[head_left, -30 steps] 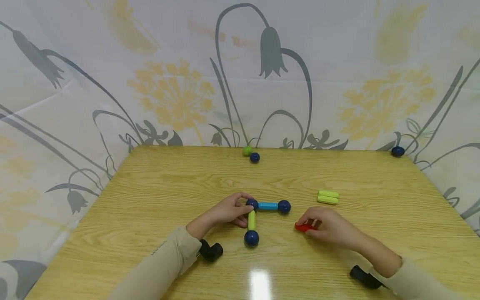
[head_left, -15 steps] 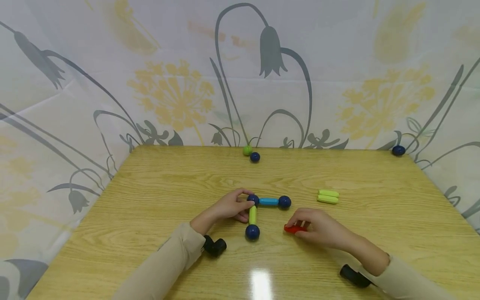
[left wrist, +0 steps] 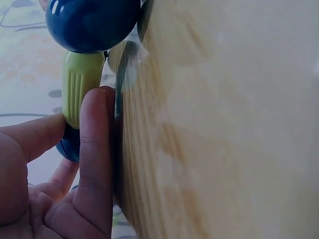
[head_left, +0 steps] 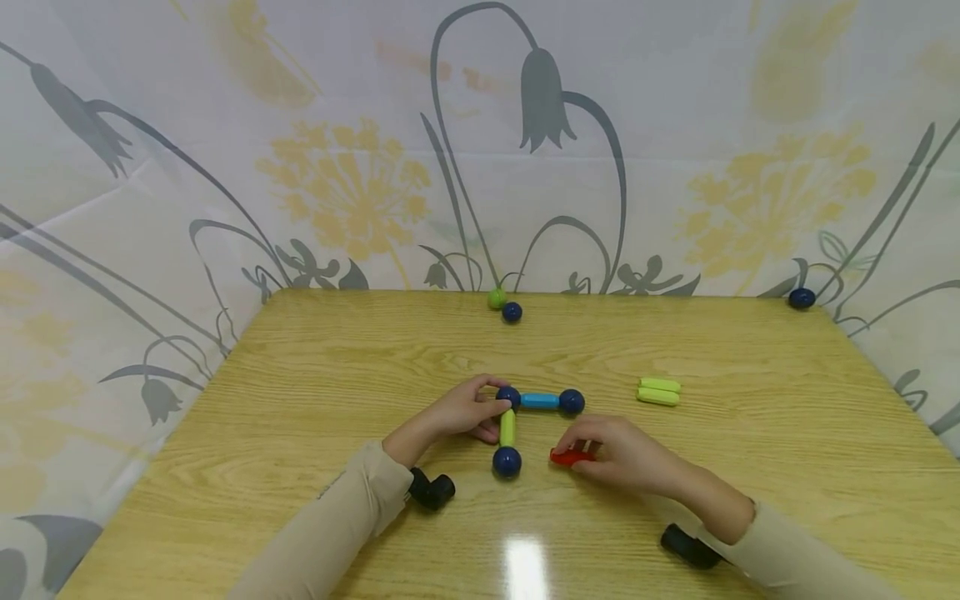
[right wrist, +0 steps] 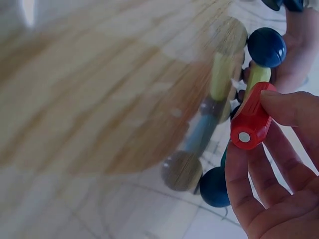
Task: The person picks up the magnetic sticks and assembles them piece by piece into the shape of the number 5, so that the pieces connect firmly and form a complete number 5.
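On the wooden table lies an L of magnetic pieces. A dark blue corner ball (head_left: 507, 397) joins a light blue rod (head_left: 540, 401) to a far ball (head_left: 572, 402), and a yellow-green rod (head_left: 507, 428) to a near ball (head_left: 507, 462). My left hand (head_left: 461, 410) pinches the corner ball between thumb and fingers. In my right hand (head_left: 626, 454), thumb and fingers grip a red magnetic rod (right wrist: 251, 117), apart from the L and to the right of the near ball. A silvery round tip shows on the rod's end in the right wrist view.
Two yellow-green rods (head_left: 659, 392) lie side by side at the right. At the table's back edge sit a green ball (head_left: 497, 299) and a dark blue ball (head_left: 512, 312). Another dark blue ball (head_left: 802, 298) sits at the back right corner, before a patterned cloth.
My right hand has moved left with the red rod, closer to the L. The left hand has shifted slightly away from me along with the L, still holding the corner ball.
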Action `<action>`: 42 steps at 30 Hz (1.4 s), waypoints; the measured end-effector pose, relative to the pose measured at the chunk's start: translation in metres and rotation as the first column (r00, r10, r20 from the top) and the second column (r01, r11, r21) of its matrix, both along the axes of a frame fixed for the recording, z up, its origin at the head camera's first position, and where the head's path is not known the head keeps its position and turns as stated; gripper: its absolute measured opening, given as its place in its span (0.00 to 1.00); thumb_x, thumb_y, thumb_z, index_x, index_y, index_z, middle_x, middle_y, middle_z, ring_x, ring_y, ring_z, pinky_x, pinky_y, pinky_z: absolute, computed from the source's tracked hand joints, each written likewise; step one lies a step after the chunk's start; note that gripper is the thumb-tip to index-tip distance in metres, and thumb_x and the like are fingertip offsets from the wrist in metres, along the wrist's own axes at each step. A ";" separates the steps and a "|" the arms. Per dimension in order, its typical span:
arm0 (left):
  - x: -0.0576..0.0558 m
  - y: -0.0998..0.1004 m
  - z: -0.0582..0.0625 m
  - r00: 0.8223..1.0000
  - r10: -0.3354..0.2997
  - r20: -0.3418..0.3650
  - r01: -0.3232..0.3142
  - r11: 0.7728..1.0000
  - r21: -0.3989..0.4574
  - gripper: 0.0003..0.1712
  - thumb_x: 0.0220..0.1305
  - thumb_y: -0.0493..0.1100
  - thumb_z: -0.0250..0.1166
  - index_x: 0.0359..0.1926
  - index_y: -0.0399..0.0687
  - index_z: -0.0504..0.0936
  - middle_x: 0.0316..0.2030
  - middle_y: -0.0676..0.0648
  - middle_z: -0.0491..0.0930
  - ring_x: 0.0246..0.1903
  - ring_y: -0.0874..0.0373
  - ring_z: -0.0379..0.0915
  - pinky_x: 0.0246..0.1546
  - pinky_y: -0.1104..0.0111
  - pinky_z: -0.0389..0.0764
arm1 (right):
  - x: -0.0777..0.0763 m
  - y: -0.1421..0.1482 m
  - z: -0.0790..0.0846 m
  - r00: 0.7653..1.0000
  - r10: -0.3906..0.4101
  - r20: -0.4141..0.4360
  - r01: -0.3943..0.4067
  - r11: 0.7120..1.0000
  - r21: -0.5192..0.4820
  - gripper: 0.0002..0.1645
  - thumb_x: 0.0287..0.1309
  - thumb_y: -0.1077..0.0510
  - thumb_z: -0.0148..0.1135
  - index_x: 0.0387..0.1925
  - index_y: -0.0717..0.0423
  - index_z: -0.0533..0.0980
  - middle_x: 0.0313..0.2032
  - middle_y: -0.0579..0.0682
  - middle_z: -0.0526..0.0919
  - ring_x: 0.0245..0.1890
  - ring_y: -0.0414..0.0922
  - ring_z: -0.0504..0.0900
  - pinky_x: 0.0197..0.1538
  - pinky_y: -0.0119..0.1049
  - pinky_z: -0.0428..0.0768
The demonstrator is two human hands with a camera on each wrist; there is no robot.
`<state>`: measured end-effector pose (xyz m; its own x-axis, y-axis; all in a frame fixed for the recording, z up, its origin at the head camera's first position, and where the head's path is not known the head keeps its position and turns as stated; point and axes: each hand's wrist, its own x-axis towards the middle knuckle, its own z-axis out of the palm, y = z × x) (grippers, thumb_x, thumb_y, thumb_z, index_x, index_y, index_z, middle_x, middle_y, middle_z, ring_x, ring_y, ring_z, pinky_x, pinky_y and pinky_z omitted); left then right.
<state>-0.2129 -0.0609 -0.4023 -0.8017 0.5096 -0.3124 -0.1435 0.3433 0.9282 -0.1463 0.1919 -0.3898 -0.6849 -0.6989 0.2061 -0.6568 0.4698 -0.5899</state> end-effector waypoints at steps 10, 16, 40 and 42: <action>0.000 0.000 0.000 1.000 0.005 0.003 -0.005 1.000 0.000 0.23 0.69 0.41 0.54 0.63 0.42 0.63 0.35 0.41 0.79 0.25 0.54 0.78 0.28 0.63 0.82 | -0.004 -0.013 -0.002 0.996 0.086 -0.005 -0.086 0.995 -0.047 0.15 0.49 0.69 0.67 0.38 0.52 0.80 0.38 0.42 0.80 0.35 0.37 0.75 0.36 0.32 0.78; 0.001 0.000 0.001 1.000 0.007 0.004 -0.007 1.000 0.002 0.23 0.69 0.41 0.55 0.63 0.42 0.63 0.35 0.41 0.79 0.25 0.55 0.78 0.28 0.64 0.82 | -0.005 -0.021 -0.001 0.994 0.104 0.044 -0.102 0.994 -0.047 0.15 0.50 0.69 0.67 0.38 0.51 0.80 0.38 0.41 0.80 0.35 0.36 0.75 0.37 0.31 0.79; 0.002 0.000 0.002 1.000 0.006 -0.004 -0.006 1.000 0.001 0.23 0.69 0.40 0.54 0.62 0.41 0.64 0.34 0.41 0.78 0.24 0.55 0.78 0.28 0.64 0.82 | -0.003 -0.027 0.005 0.993 0.102 0.061 -0.099 0.994 -0.047 0.11 0.51 0.68 0.66 0.37 0.53 0.80 0.37 0.43 0.80 0.36 0.38 0.78 0.38 0.30 0.79; 0.002 0.000 0.002 1.000 0.007 -0.008 -0.007 1.000 -0.001 0.23 0.69 0.40 0.54 0.62 0.41 0.64 0.34 0.41 0.78 0.24 0.55 0.78 0.27 0.64 0.82 | -0.003 -0.025 0.005 0.995 0.088 0.045 -0.087 0.996 -0.036 0.11 0.51 0.68 0.66 0.37 0.52 0.80 0.37 0.42 0.80 0.36 0.39 0.78 0.38 0.31 0.79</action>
<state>-0.2107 -0.0608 -0.4002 -0.8079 0.5034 -0.3065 -0.1387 0.3430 0.9290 -0.1491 0.1674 -0.3853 -0.6310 -0.7496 0.1998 -0.6657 0.3909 -0.6356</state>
